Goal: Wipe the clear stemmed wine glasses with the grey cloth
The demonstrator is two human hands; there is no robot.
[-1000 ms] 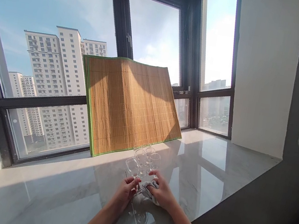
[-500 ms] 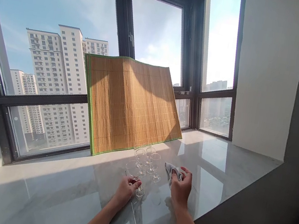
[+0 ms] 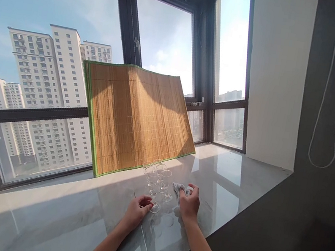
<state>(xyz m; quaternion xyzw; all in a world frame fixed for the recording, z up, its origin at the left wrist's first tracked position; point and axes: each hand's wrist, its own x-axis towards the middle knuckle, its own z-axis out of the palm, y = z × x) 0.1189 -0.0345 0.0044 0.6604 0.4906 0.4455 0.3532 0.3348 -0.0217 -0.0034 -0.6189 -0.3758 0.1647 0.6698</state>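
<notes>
My left hand (image 3: pixel 138 210) is low on the sill with its fingers curled and its fingertips at the foot of the nearest stemmed glass (image 3: pixel 154 207). That glass stands upright. Just behind it is a tight cluster of several clear stemmed glasses (image 3: pixel 165 181), also upright; their outlines overlap, so single ones are hard to separate. To the right of the glasses, my right hand (image 3: pixel 189 202) grips a crumpled grey-white cloth (image 3: pixel 179 188), bunched between thumb and fingers.
A glossy grey sill (image 3: pixel 53 213) carries the glasses. Behind them a bamboo mat (image 3: pixel 143 117) with green edging leans against the dark window frame (image 3: pixel 56 114). A looped cord (image 3: pixel 316 124) hangs at the right. The sill's front edge drops off at lower right.
My left hand has moved the nearest glass forward, closer to the cluster. My right hand still holds the cloth. The view has turned slightly to the right.
</notes>
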